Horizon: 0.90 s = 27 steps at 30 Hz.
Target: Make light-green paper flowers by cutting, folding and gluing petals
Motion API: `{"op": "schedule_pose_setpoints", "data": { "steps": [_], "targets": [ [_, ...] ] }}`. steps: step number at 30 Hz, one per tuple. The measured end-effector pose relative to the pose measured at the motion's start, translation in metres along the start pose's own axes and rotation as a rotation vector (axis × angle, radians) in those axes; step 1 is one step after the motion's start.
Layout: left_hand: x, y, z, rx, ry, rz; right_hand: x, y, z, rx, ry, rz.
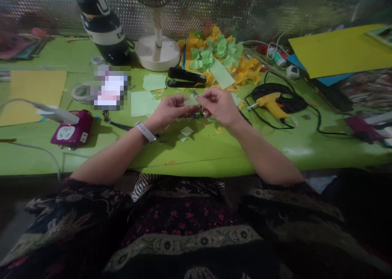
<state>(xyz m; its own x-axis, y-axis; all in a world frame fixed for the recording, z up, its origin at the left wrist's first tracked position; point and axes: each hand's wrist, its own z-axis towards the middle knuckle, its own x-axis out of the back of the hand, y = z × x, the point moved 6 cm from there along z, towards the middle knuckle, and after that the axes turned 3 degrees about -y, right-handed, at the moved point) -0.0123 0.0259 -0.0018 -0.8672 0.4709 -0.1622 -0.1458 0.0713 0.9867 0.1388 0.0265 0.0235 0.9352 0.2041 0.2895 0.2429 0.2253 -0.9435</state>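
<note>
Both hands meet over the green table (214,148). My left hand (171,109), with a white watch on its wrist, pinches one end of a small pale green paper piece (191,101). My right hand (219,105) pinches the other end, fingers closed. Small folded pale green paper bits (185,133) lie on the table just below the hands. A black stapler (186,78) rests right behind the hands. A heap of yellow and green paper flowers (219,54) sits further back.
A yellow glue gun (271,104) with a black cable lies at the right. Pale green paper squares (143,101), a tape roll (79,92), a magenta device (72,132), a fan base (157,52), a black bottle (104,30) and yellow card sheets (339,50) surround the hands.
</note>
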Motion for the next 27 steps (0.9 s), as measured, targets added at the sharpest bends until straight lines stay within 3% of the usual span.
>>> {"op": "schedule_pose_setpoints", "data": {
  "steps": [17,27],
  "targets": [
    [-0.0011,0.0004,-0.002,0.067,-0.018,-0.104,0.0015,-0.0041,-0.0015,0.009,-0.007,-0.041],
    [0.0004,0.0017,-0.0043,0.135,-0.012,-0.028,-0.0001,-0.0067,-0.0043,0.035,-0.011,-0.059]
  ]
}}
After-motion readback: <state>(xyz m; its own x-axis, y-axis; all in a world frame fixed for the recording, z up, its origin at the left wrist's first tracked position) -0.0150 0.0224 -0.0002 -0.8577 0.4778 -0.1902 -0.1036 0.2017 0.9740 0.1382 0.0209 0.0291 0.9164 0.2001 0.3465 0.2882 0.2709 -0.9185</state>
